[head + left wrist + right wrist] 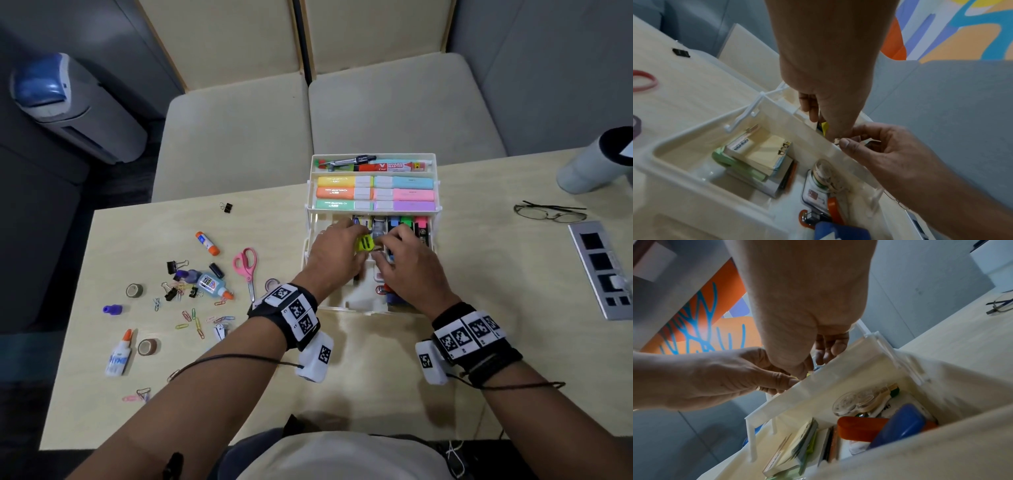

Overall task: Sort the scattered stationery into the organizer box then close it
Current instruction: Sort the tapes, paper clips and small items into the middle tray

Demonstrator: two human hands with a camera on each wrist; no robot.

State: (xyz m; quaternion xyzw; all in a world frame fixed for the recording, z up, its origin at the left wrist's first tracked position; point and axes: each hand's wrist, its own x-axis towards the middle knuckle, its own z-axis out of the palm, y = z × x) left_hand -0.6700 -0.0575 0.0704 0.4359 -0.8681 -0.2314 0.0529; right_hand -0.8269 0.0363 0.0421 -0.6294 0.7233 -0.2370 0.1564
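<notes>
The cream organizer box (363, 303) stands open in tiers at the table's far middle. Its upper trays hold pastel highlighters (376, 193) and pens; the middle tray holds markers (407, 222). Over that middle tray my left hand (346, 236) grips a small yellow-green item (364, 244), seen as a yellow sliver (825, 128) in the left wrist view. My right hand (394, 245) meets it, thumb (844, 143) and forefinger pinching its near edge. Scattered on the left lie a glue stick (207, 243), pink scissors (247, 267), a glue bottle (214, 285) and paper clips (195, 322).
The box's bottom compartment holds sticky notes (764, 151), correction tape (824, 172) and a blue case (900, 423). Tape rolls (134, 290), a white glue bottle (118, 354) and a binder clip (226, 207) lie left. Glasses (551, 213), a grey cylinder (596, 161) and a socket panel (604, 270) sit right.
</notes>
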